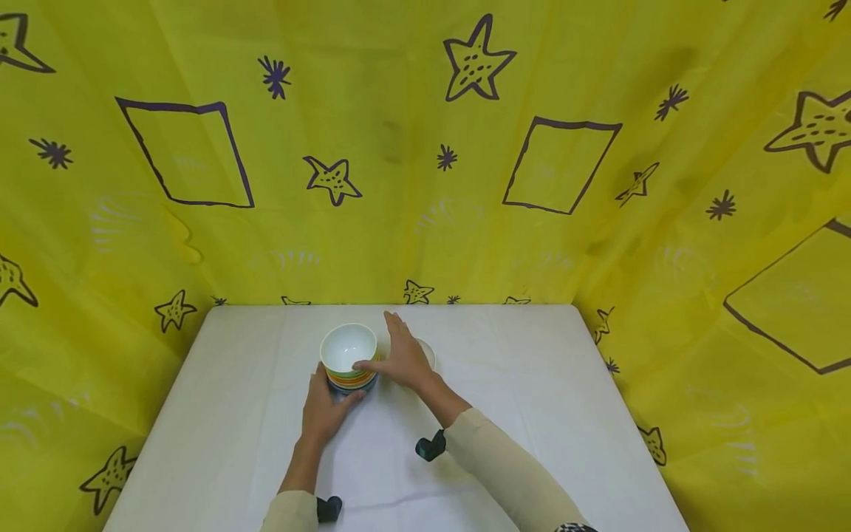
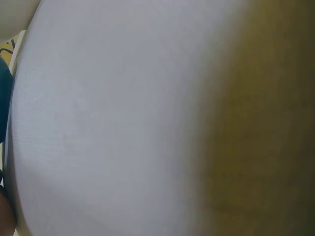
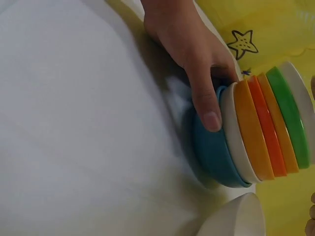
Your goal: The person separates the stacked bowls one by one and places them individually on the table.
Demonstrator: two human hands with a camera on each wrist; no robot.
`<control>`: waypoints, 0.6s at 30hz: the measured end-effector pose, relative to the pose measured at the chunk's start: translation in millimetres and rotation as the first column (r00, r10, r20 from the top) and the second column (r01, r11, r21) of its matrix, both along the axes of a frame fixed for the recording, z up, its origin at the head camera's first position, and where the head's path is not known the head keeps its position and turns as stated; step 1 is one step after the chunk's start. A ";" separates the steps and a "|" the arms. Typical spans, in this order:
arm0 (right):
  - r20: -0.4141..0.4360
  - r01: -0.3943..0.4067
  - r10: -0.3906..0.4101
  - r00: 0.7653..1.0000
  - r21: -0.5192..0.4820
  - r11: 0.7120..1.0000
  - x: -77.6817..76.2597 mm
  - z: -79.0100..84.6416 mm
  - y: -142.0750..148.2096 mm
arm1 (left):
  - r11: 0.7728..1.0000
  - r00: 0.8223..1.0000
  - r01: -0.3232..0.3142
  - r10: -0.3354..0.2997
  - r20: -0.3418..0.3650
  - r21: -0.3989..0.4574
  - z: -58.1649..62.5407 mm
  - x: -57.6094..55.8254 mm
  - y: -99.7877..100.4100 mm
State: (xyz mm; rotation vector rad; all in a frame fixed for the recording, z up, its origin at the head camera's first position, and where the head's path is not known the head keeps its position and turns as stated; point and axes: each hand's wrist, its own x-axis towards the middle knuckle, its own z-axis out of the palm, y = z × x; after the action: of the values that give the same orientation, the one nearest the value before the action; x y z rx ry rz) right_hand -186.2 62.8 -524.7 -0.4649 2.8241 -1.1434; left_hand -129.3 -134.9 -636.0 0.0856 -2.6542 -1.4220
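Your beige-sleeved right hand point(image 1: 404, 360), fingers wide, flanks stacked multicoloured bowls point(image 1: 342, 351). Your left hand point(image 1: 323, 408) grips the blue bottom bowl point(image 3: 215, 155).

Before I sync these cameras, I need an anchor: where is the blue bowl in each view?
Head: blue bowl, below and left of centre, bottom of the stack.
Left wrist: teal sliver, left edge, maybe it; too little shows.
Right wrist: right of centre, leftmost in the stack.
Shared landmark: white tablecloth.
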 end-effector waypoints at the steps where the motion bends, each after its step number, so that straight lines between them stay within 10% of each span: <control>1: 0.004 -0.008 0.008 1.000 0.006 1.000 1.0 -0.9 -1.3 | 1.000 1.000 0.000 0.000 -0.007 0.001 0.1 -0.1 -0.2; 18: -0.020 -0.094 0.095 0.995 0.032 0.995 7.1 -19.4 -14.9 | 0.999 0.991 0.010 -0.014 -0.135 -0.034 -9.3 0.1 -2.3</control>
State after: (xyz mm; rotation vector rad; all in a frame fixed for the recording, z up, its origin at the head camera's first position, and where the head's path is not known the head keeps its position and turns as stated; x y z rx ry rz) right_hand -179.1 48.0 -544.1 -0.6049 2.7992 -1.0827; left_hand -129.2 -137.2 -645.3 -0.0292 -2.5715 -1.3361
